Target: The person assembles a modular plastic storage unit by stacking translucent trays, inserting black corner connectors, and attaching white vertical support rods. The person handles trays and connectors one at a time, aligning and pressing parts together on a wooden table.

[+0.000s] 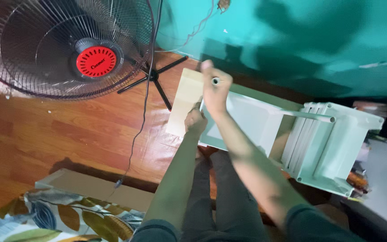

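My right hand [216, 92] closes around a white tube [215, 81], upright above the pale shelf tray [247, 118] on the floor, while my left hand [195, 120] grips the tray's edge, steadying it.

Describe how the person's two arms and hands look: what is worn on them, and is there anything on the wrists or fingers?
Both forearms are bare from the hands up to about the elbow. Dark sleeves, greyish in this light, are pushed up at the bottom of the picture. The left hand and the right hand wear no gloves. No watch, bracelet or ring is visible, though the hands are somewhat blurred.
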